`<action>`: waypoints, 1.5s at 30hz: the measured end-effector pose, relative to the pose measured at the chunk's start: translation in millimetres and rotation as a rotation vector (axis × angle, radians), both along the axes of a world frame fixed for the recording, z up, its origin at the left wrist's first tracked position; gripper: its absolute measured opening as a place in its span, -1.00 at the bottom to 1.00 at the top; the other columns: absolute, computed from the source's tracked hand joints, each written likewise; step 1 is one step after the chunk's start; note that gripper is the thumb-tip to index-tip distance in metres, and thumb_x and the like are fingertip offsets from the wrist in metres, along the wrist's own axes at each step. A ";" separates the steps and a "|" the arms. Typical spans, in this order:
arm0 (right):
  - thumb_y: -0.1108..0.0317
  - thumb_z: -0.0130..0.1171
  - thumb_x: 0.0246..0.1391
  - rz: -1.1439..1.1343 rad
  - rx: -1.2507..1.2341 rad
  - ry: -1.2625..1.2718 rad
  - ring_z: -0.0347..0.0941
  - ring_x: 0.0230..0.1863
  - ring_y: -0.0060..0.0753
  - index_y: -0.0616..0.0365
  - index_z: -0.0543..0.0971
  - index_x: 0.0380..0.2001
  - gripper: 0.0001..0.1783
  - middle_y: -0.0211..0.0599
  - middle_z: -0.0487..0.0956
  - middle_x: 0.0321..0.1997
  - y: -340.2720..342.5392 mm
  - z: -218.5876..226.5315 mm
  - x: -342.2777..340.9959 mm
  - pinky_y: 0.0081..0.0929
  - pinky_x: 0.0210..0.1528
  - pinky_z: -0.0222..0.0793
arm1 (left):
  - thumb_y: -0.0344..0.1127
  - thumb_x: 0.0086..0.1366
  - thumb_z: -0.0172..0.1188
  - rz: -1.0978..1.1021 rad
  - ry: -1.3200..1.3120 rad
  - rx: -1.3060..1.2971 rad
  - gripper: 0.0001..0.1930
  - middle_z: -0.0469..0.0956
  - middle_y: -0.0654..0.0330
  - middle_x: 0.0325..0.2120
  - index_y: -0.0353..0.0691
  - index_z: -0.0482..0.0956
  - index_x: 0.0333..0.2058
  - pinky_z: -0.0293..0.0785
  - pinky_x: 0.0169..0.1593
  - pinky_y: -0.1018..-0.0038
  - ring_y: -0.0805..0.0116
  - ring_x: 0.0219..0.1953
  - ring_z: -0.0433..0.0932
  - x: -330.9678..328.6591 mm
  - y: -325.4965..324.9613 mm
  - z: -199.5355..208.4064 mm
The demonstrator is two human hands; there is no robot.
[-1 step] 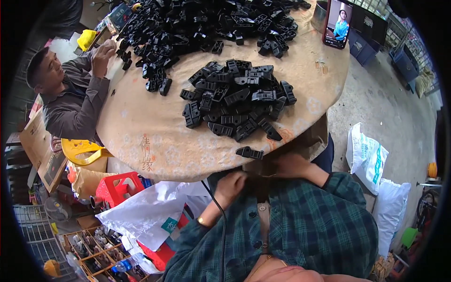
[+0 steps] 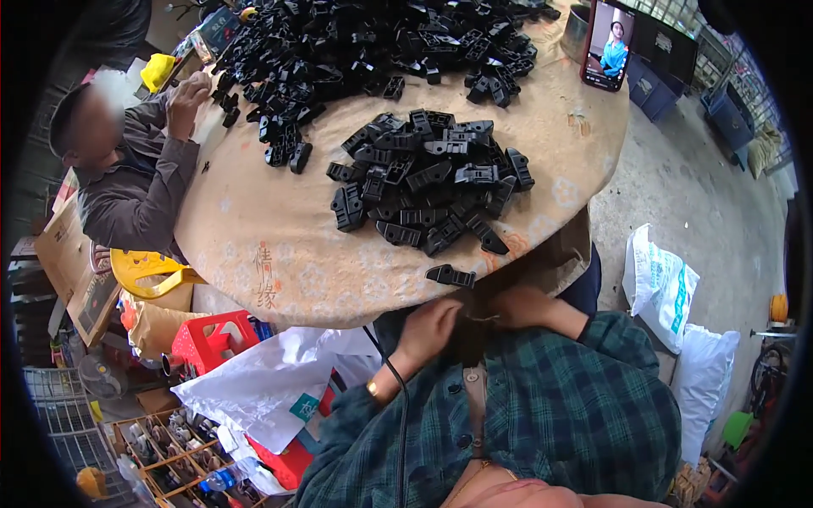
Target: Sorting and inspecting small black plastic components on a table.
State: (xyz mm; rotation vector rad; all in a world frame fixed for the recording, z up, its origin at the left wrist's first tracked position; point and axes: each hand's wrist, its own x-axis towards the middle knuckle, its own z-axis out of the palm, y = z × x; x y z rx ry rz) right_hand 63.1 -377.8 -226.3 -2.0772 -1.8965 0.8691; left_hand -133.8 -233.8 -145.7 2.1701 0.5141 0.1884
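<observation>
Both my hands are at the table's near edge, in front of my body. My left hand point(image 2: 429, 328) is closed in a pinch, its fingertips turned toward the right hand; whatever they hold is too small to name. Across a narrow gap, my right hand point(image 2: 532, 305) has its fingers curled inward, and their tips are lost in shadow. A thin pale strip or thread point(image 2: 484, 318) shows beside the right fingertips. Just beyond, a single black plastic part point(image 2: 450, 275) lies on the table edge. Farther back sits a small heap of similar black parts point(image 2: 428, 176).
A much larger pile of black parts point(image 2: 356, 51) covers the far side of the cloth-covered table point(image 2: 296, 229). A phone point(image 2: 606, 46) stands at the far right. Another person point(image 2: 127, 169) sits at the left. White sacks point(image 2: 665, 284) stand on the right floor; a black cable point(image 2: 394, 372) hangs beside my left arm.
My left hand has risen slightly and shifted right, toward the right hand. My right hand has moved slightly down. The thin pale strip now shows between them. The black parts stay put.
</observation>
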 end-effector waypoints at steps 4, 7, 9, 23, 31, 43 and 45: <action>0.02 -0.06 0.08 0.240 -0.050 0.338 0.45 -0.24 0.07 0.09 0.51 -0.20 -0.60 -0.03 0.54 -0.29 -13.7 -47.3 -19.6 -0.13 -0.18 0.34 | -0.35 0.19 0.06 -0.418 -0.209 -0.112 -0.79 0.44 -0.01 -0.17 -0.29 0.48 -0.22 0.28 0.05 0.31 0.05 0.02 0.35 66.8 2.0 1.4; 0.07 -0.09 0.11 0.219 -0.104 0.326 0.44 -0.22 0.07 0.08 0.50 -0.16 -0.62 -0.04 0.54 -0.27 -11.8 -3.5 -20.0 -0.14 -0.18 0.34 | -0.24 0.16 0.08 -0.259 0.071 -0.034 -0.66 0.45 -0.08 -0.19 -0.28 0.43 -0.12 0.29 0.04 0.24 0.01 -0.01 0.37 67.7 20.7 -128.2; 0.09 -0.09 0.12 0.159 -0.172 0.358 0.44 -0.22 0.07 0.08 0.50 -0.14 -0.62 -0.04 0.54 -0.26 -18.2 11.5 -16.6 -0.14 -0.17 0.34 | -0.24 0.16 0.08 -0.285 0.106 -0.017 -0.66 0.45 -0.08 -0.19 -0.28 0.43 -0.12 0.30 0.04 0.24 0.01 -0.02 0.37 66.8 29.2 -111.2; 0.37 0.07 0.01 -0.170 0.848 0.434 0.46 -0.37 -0.40 0.23 0.57 -0.41 -0.84 -0.28 0.55 -0.45 27.6 250.3 62.7 -0.51 -0.30 0.32 | -0.28 0.13 0.08 -0.659 0.208 0.195 -0.63 0.46 -0.05 -0.22 -0.26 0.40 -0.08 0.35 -0.04 0.22 -0.05 -0.14 0.42 35.9 24.9 -73.0; 0.03 0.20 -0.06 -0.006 0.763 0.266 0.21 0.18 -0.14 0.15 0.39 0.04 -0.38 -0.11 0.36 0.11 125.7 253.5 95.1 -0.31 0.21 0.09 | -0.10 0.32 -0.05 -0.589 0.385 -0.667 -0.53 0.32 0.14 0.09 -0.21 0.28 0.12 0.21 0.15 0.38 0.32 0.08 0.32 -70.9 49.4 -1.4; -0.04 0.24 -0.15 0.067 0.610 0.056 0.23 0.17 -0.04 0.02 0.40 0.05 -0.32 -0.01 0.32 0.13 161.2 239.2 85.6 -0.25 0.20 0.11 | 0.17 -0.35 0.42 -0.002 -0.062 0.553 0.12 -0.03 -0.11 0.21 -0.21 0.10 0.18 -0.04 0.24 0.07 -0.12 0.26 -0.08 -37.6 99.2 193.4; 0.11 0.28 -0.15 0.073 0.665 0.130 0.26 0.14 -0.07 0.07 0.45 -0.03 -0.43 -0.05 0.36 0.10 161.3 239.5 81.7 -0.27 0.16 0.15 | 0.21 -0.43 0.43 -0.045 -0.106 0.592 0.22 -0.14 -0.12 0.23 -0.16 0.03 0.22 -0.08 0.23 -0.03 -0.26 0.26 -0.18 -6.6 97.9 167.3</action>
